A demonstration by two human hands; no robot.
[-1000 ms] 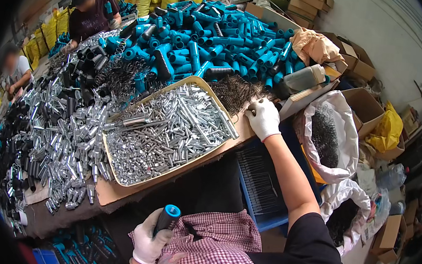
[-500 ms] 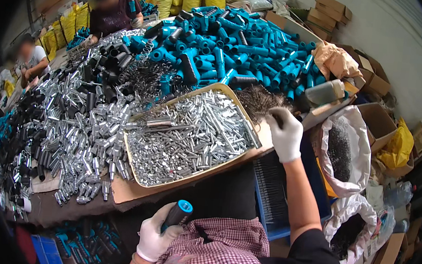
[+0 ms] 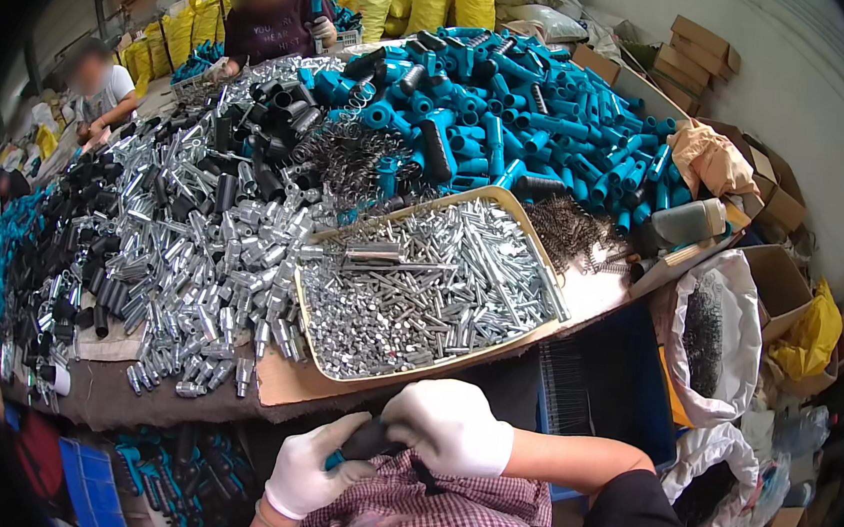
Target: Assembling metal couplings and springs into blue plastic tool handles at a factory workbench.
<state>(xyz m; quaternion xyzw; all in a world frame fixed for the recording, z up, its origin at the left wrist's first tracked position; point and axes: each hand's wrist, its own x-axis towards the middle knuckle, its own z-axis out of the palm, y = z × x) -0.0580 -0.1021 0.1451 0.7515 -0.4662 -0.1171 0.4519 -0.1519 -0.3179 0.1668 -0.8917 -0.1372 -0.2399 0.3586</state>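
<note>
Both gloved hands, left [image 3: 308,474] and right [image 3: 450,427], pinch a black-and-teal handle [image 3: 366,441] between them, near the tray [image 3: 534,243].

Tray [image 3: 535,235] on table [image 3: 301,383] (sacks [image 3: 722,335] right)

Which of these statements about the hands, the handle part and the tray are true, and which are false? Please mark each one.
1. Both hands wear white gloves. True: the left hand and the right hand are both gloved.
2. The right hand rests on the tray. False: it is at the black and teal handle part, close to the body.
3. The tray holds small silver metal pieces. True.
4. The big pile at the far side of the table is red. False: the plastic parts are teal.
5. The left hand is empty. False: it grips the handle part from below.
</note>
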